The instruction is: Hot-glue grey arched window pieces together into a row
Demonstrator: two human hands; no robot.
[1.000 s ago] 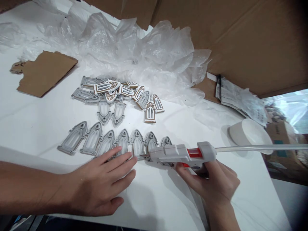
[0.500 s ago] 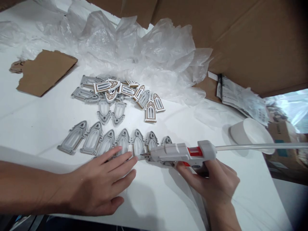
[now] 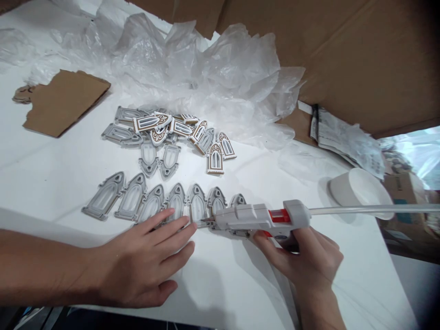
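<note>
Several grey arched window pieces [image 3: 132,197] lie in a row on the white table [image 3: 275,183]. My left hand [image 3: 147,261] is spread flat, its fingertips on or beside the lower ends of the middle pieces, holding nothing. Wrapped round the handle of a white and red glue gun [image 3: 254,217] is my right hand [image 3: 305,261]. The gun's nozzle points left at the bottom edge of a grey piece [image 3: 197,206], close to my left fingertips. Behind the row is a pile of window pieces, some grey side up, others showing a white and brown front [image 3: 215,159].
Crumpled clear plastic [image 3: 227,68] spreads across the back. A torn cardboard piece [image 3: 65,103] lies at the left. A white bowl [image 3: 357,192] stands at the right, behind the long glue stick [image 3: 371,209]. Folded paper [image 3: 343,137] rests near a cardboard wall [image 3: 326,59].
</note>
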